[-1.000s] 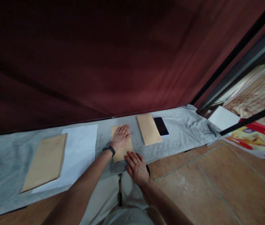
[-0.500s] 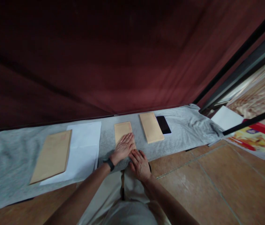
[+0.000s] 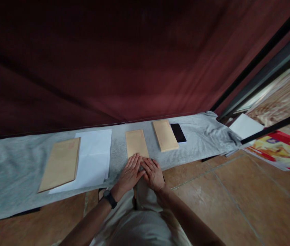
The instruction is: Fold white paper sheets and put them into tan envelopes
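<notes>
A single tan envelope [image 3: 136, 141] lies flat on the grey cloth [image 3: 119, 167] in front of me. My left hand [image 3: 129, 173], with a dark watch on its wrist, rests flat on the envelope's near end with fingers stretched out. Beside it my right hand [image 3: 153, 173] lies flat too, its fingertips at the envelope's near right corner. Both hands cover the near edge of the envelope. To the right sits a thick stack of tan envelopes [image 3: 165, 135]. On the left another tan stack [image 3: 60, 162] overlaps white paper sheets [image 3: 95, 157].
A dark-screened phone [image 3: 178, 132] lies against the right stack. Behind the cloth rises a dark red curtain [image 3: 134, 75]. Black metal bars [image 3: 275, 126] cross at the right, near a white box [image 3: 246, 128] and a colourful printed carton [image 3: 280, 150] on the tiled floor [image 3: 211, 201].
My left hand has slid from the middle of the envelope toward me, down to its near end, uncovering more of it. My right hand stays near the same corner.
</notes>
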